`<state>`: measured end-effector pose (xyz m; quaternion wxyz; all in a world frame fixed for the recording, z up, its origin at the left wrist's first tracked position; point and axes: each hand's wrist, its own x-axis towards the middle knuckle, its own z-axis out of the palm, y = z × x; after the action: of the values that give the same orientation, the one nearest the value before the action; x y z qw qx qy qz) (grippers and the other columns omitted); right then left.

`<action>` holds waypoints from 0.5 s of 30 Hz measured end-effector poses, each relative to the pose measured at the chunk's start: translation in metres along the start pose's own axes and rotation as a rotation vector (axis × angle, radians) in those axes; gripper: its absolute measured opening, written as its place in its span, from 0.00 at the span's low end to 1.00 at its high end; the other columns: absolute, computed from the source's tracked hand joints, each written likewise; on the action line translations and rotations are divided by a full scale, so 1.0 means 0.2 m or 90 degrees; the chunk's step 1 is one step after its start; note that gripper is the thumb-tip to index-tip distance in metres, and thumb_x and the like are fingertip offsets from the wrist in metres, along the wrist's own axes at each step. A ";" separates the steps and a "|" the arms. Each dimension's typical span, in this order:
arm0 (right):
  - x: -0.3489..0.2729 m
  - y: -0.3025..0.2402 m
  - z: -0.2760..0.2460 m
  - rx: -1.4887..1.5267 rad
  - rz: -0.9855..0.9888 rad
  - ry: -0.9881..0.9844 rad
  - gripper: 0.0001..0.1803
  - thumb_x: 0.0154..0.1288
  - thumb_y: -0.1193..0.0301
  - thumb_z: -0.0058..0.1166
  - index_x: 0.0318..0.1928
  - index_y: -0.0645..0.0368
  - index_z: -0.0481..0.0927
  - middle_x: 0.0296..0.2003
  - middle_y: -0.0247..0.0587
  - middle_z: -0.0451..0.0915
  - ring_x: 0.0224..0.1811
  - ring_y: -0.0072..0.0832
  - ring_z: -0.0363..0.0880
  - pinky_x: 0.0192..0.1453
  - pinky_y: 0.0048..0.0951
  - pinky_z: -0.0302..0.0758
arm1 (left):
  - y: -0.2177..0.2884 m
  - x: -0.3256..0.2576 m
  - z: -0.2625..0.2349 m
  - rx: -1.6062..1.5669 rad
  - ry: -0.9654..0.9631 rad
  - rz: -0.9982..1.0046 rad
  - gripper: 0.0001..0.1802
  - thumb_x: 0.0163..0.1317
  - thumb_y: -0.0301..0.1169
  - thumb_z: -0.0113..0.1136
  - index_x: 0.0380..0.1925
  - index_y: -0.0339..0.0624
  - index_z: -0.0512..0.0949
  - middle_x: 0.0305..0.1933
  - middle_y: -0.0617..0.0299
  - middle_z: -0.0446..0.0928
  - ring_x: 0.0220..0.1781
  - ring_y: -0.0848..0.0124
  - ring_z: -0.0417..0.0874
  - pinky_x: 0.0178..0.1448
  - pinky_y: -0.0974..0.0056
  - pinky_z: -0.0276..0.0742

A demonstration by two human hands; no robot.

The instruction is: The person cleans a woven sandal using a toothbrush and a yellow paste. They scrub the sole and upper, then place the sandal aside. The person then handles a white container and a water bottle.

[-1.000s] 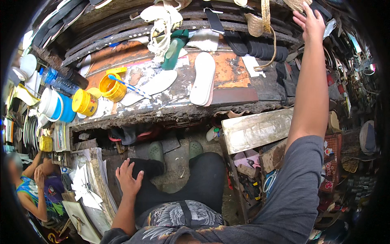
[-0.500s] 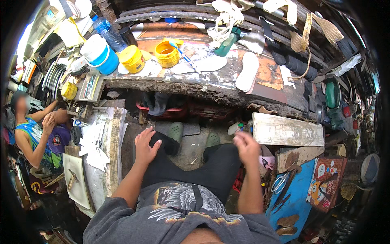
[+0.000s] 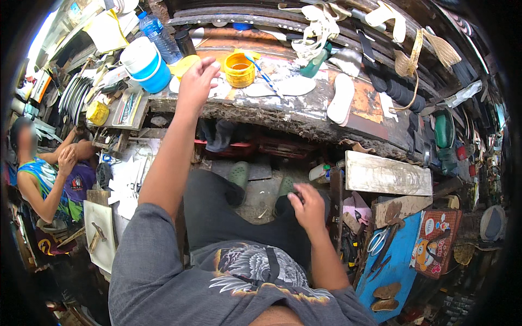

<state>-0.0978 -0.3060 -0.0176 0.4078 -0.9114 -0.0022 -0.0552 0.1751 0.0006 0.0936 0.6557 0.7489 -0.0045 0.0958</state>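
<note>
left hand (image 3: 197,81) reaching over the messy workbench (image 3: 304,117), fingers loosely spread, hovering by a yellow tub (image 3: 239,69), blue-white container (image 3: 145,66) sitting nearby, right hand (image 3: 308,205) resting on knee, fingers curled, holding nothing

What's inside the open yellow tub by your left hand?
The yellow tub near the left hand shows yellowish contents under its rim; how deep they go is hidden by the wall.

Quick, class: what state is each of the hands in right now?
Left hand: open, empty, reaching over the workbench near the yellow tub.
Right hand: loosely curled, empty, by the knee.
</note>
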 end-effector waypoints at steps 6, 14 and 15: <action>0.77 -0.32 0.04 0.080 -0.228 0.191 0.14 0.63 0.75 0.66 0.49 0.64 0.84 0.39 0.45 0.80 0.28 0.33 0.77 0.38 0.32 0.76 | 0.09 0.46 0.09 0.132 -0.078 -0.071 0.28 0.71 0.42 0.63 0.65 0.40 0.76 0.57 0.56 0.83 0.55 0.67 0.85 0.53 0.61 0.83; 1.36 -0.51 0.22 -0.160 -0.042 0.116 0.24 0.62 0.59 0.70 0.58 0.50 0.84 0.50 0.45 0.79 0.50 0.48 0.84 0.52 0.47 0.81 | -0.01 0.78 0.15 0.281 -0.134 -0.224 0.25 0.71 0.46 0.61 0.63 0.48 0.75 0.57 0.54 0.81 0.54 0.63 0.85 0.55 0.52 0.83; 1.38 -0.50 0.23 -0.171 -0.037 0.110 0.24 0.62 0.59 0.69 0.58 0.49 0.84 0.50 0.44 0.79 0.50 0.48 0.84 0.51 0.48 0.81 | -0.02 0.80 0.16 0.300 -0.144 -0.248 0.25 0.71 0.47 0.60 0.63 0.48 0.75 0.57 0.54 0.81 0.54 0.62 0.85 0.55 0.52 0.83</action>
<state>0.1759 -0.2158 0.0549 0.2795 -0.9490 0.0143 -0.1450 0.3378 -0.0112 0.1097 0.4660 0.8726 0.0886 -0.1168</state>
